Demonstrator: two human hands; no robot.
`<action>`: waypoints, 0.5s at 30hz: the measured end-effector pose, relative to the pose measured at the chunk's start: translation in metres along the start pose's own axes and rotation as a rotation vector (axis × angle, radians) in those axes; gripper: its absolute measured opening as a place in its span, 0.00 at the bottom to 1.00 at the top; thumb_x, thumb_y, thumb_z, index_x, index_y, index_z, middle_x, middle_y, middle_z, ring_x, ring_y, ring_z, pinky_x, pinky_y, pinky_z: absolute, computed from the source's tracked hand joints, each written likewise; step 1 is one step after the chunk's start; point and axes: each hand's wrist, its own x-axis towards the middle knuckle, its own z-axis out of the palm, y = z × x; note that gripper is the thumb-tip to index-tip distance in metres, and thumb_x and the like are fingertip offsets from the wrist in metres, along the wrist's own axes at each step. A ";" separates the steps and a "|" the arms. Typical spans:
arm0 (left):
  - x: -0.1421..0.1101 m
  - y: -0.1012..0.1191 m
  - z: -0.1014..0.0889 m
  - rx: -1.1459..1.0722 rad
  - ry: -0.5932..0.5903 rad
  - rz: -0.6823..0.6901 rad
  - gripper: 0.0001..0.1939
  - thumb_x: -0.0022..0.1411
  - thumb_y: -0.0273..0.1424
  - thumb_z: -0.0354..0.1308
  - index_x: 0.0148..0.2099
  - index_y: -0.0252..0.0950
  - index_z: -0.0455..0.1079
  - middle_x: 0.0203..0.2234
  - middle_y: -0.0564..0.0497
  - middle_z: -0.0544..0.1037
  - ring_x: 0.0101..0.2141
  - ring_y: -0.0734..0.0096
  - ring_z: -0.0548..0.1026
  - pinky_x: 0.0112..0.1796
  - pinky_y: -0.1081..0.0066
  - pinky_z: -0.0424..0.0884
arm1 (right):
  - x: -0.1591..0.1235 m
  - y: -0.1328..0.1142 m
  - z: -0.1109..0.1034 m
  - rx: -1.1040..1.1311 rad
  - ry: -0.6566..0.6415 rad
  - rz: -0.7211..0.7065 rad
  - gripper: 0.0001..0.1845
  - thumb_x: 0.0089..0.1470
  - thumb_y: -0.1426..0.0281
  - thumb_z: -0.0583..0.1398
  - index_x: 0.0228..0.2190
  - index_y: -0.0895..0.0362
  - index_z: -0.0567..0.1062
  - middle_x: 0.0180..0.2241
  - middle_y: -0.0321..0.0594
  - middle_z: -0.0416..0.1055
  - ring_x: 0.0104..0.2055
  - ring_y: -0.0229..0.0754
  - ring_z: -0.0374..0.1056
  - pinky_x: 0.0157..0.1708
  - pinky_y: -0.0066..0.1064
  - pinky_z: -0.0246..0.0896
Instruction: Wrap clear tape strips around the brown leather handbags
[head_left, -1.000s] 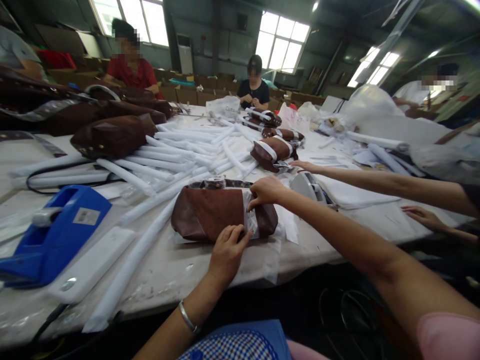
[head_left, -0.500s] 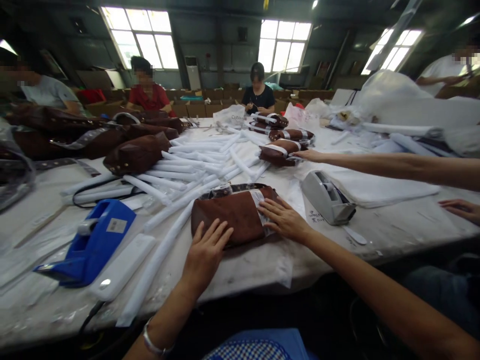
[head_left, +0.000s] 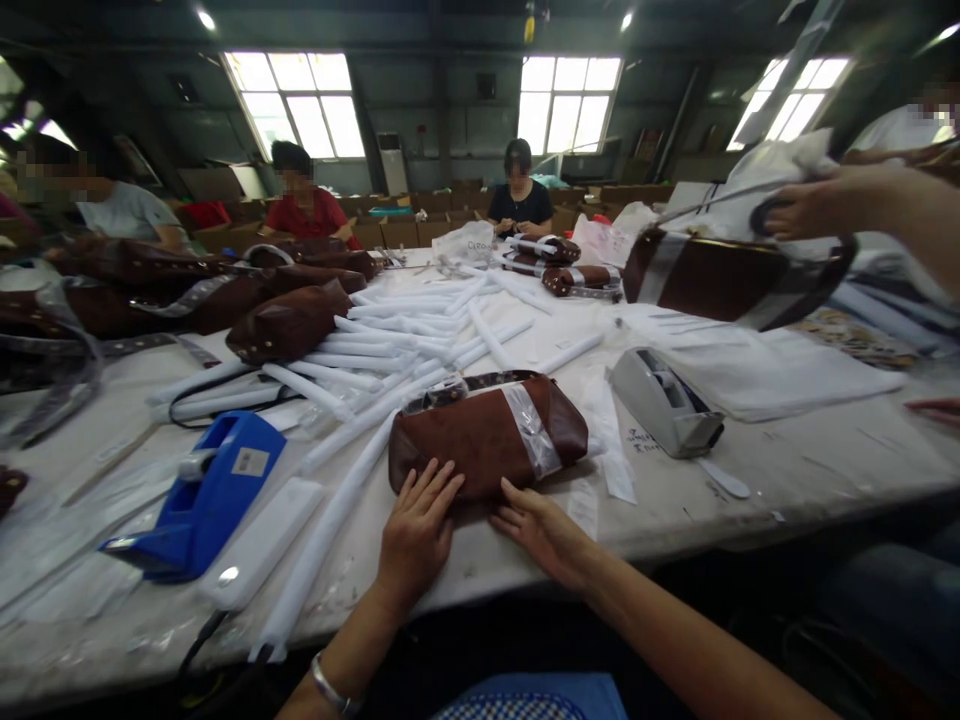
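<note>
In front of me a brown leather handbag (head_left: 469,435) lies on its side on the covered table. A pale wrapping band (head_left: 532,430) runs around its right part, and a plastic-covered strap (head_left: 450,390) rests along its far edge. My left hand (head_left: 420,515) lies with fingers outstretched on the bag's near left side. Against the near edge, right of the middle, my right hand (head_left: 536,525) touches the bag with its fingertips, fingers extended. Neither hand is wrapped round anything.
A blue tape dispenser (head_left: 202,500) and a white power strip (head_left: 266,540) are to the left, a grey tape dispenser (head_left: 664,405) to the right. White paper rolls (head_left: 390,340) pile up behind. At right, a co-worker's hand (head_left: 832,205) holds scissors over another brown bag (head_left: 720,275).
My right hand has slid from the wrapped band down to the bag's near edge. The co-worker's arm has drawn back right, and a bag now stands near it. My left hand stays on the bag.
</note>
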 end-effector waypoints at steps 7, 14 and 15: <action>-0.001 0.003 0.002 0.049 0.032 -0.109 0.31 0.59 0.23 0.58 0.65 0.37 0.62 0.62 0.43 0.68 0.64 0.51 0.62 0.63 0.49 0.57 | 0.002 0.013 0.036 0.179 0.130 -0.101 0.22 0.47 0.64 0.71 0.44 0.56 0.75 0.56 0.42 0.72 0.59 0.47 0.66 0.63 0.40 0.56; 0.008 -0.012 0.004 0.042 0.191 -0.111 0.37 0.61 0.19 0.53 0.71 0.42 0.53 0.61 0.45 0.70 0.62 0.56 0.66 0.61 0.54 0.63 | -0.024 -0.019 0.008 -0.648 0.060 -0.396 0.22 0.58 0.59 0.62 0.52 0.54 0.74 0.57 0.45 0.71 0.61 0.51 0.64 0.64 0.49 0.54; 0.011 -0.013 0.003 0.034 0.202 -0.105 0.38 0.61 0.18 0.52 0.71 0.43 0.52 0.61 0.46 0.70 0.62 0.56 0.67 0.61 0.54 0.63 | -0.028 -0.025 -0.009 -0.912 0.125 -0.500 0.22 0.59 0.60 0.62 0.53 0.54 0.74 0.59 0.46 0.69 0.64 0.52 0.60 0.66 0.50 0.50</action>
